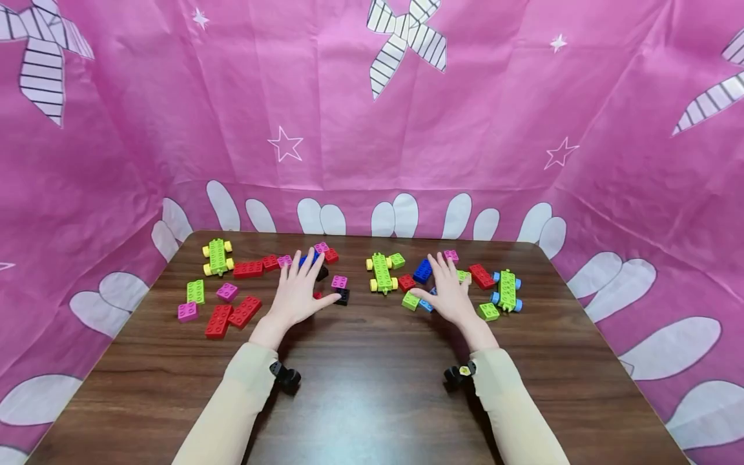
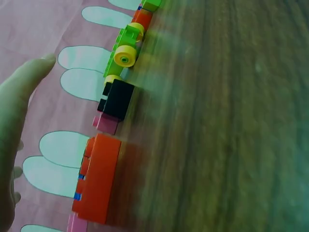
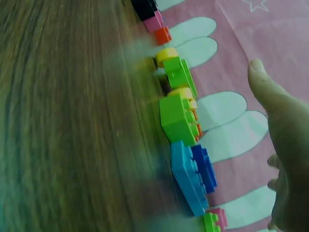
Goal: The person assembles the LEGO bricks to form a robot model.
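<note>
My left hand (image 1: 298,290), fingers spread and straight, is held over a group of toy building bricks left of the middle. Beside its thumb are a black brick (image 1: 343,296) and a pink brick (image 1: 340,281); a blue brick is partly hidden behind its fingers. In the left wrist view a long red brick (image 2: 99,179) stands near the thumb. My right hand (image 1: 449,294) is also spread, holding nothing, above bricks right of the middle. Near its thumb are a lime green brick (image 1: 410,301) and a light blue brick (image 3: 186,179). A dark blue brick (image 1: 423,270) sits just beyond.
Between the hands stands a green wheeled base (image 1: 382,274) with yellow wheels. Another green base (image 1: 217,257) is far left, and one with blue wheels (image 1: 507,290) at right. Red bricks (image 1: 218,321) lie on the left of the wooden table (image 1: 372,387). Pink cloth (image 1: 494,129) surrounds it.
</note>
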`<action>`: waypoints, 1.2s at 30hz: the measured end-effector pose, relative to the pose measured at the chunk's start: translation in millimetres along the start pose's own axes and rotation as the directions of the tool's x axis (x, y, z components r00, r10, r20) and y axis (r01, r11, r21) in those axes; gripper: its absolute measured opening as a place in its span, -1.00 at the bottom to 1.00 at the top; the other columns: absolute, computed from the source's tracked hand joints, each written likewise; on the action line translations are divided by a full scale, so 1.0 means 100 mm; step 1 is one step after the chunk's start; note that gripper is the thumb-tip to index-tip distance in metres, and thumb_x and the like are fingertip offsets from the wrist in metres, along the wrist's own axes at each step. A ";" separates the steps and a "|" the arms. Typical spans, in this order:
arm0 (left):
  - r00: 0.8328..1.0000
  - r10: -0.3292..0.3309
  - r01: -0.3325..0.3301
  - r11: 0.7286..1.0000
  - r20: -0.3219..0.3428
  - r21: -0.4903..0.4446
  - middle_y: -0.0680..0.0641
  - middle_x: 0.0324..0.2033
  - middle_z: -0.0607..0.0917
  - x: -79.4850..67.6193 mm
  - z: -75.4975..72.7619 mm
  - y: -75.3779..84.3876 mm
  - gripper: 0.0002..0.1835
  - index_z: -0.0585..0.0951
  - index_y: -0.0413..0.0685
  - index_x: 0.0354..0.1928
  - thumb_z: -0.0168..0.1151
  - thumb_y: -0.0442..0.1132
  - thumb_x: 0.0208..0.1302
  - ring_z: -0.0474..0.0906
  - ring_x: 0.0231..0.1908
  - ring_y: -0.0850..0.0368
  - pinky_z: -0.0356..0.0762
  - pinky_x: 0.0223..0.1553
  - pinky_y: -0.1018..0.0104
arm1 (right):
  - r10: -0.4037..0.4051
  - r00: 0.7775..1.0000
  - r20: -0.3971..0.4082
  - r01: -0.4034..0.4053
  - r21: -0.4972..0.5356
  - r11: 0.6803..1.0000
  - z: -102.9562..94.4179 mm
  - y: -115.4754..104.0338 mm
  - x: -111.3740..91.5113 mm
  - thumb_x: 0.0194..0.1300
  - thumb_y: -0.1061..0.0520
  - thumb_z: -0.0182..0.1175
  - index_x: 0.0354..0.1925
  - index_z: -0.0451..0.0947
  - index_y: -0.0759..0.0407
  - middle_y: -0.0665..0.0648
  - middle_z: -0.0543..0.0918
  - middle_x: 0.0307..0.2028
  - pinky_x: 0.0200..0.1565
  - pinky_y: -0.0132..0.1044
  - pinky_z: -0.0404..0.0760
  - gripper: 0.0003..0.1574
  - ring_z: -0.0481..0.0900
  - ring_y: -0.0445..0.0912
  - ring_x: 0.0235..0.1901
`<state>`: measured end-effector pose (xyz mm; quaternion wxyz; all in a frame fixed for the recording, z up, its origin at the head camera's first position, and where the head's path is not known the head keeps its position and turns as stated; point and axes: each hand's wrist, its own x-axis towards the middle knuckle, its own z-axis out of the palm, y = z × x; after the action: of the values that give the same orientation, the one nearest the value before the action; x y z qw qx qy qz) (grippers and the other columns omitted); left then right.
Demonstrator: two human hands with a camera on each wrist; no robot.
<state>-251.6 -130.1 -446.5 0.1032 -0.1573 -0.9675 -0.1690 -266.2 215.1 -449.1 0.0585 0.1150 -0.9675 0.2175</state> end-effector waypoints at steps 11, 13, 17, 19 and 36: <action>0.995 0.093 -0.088 0.984 0.026 -0.156 -0.21 0.47 0.11 0.24 0.13 0.10 0.06 0.12 -0.18 0.47 0.35 0.23 0.07 -0.03 0.46 -0.23 0.01 0.40 -0.19 | -0.202 0.979 0.030 0.187 0.263 0.946 0.11 -0.09 0.18 0.15 -0.04 0.39 0.48 0.01 0.22 0.30 -0.01 0.49 0.34 0.39 -0.12 0.13 -0.16 0.20 0.49; 0.994 0.105 -0.097 0.978 0.039 -0.185 -0.22 0.45 0.15 0.29 0.14 0.14 0.05 0.14 -0.19 0.46 0.38 0.18 0.06 0.00 0.45 -0.22 0.03 0.41 -0.15 | -0.234 0.972 0.028 0.217 0.285 0.934 0.12 -0.09 0.22 0.15 -0.04 0.39 0.46 0.05 0.23 0.31 0.03 0.48 0.35 0.33 -0.02 0.10 -0.09 0.20 0.48; 0.992 0.107 -0.089 0.965 0.060 -0.248 -0.21 0.41 0.26 0.37 0.16 0.22 -0.02 0.20 -0.19 0.43 0.41 0.10 0.07 0.06 0.44 -0.18 0.10 0.39 -0.12 | -0.264 0.964 0.022 0.243 0.320 0.916 0.14 -0.10 0.29 0.15 -0.01 0.39 0.41 0.14 0.28 0.32 0.17 0.43 0.33 0.23 0.16 0.03 0.09 0.21 0.42; 0.992 0.106 -0.083 0.958 0.071 -0.275 -0.20 0.39 0.30 0.41 0.18 0.26 -0.07 0.23 -0.19 0.42 0.41 0.06 0.09 0.10 0.43 -0.15 0.12 0.39 -0.09 | -0.257 0.966 0.028 0.234 0.324 0.916 0.15 -0.11 0.32 0.15 0.04 0.40 0.39 0.18 0.32 0.33 0.25 0.38 0.32 0.19 0.22 -0.02 0.17 0.21 0.38; 0.983 0.099 -0.037 0.931 0.153 -0.364 -0.23 0.24 0.50 0.59 0.38 0.52 -0.35 0.43 -0.25 0.28 0.35 -0.11 0.22 0.37 0.29 -0.10 0.29 0.32 0.04 | -0.242 0.957 0.157 0.172 0.365 0.915 0.21 -0.16 0.51 0.22 0.07 0.34 0.21 0.47 0.29 0.26 0.56 0.15 0.18 0.07 0.46 -0.36 0.49 0.13 0.17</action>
<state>-294.9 -54.4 -451.6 -0.0040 -0.2206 -0.9194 -0.3255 -313.2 181.6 -452.9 -0.0370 0.2469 -0.8971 0.3646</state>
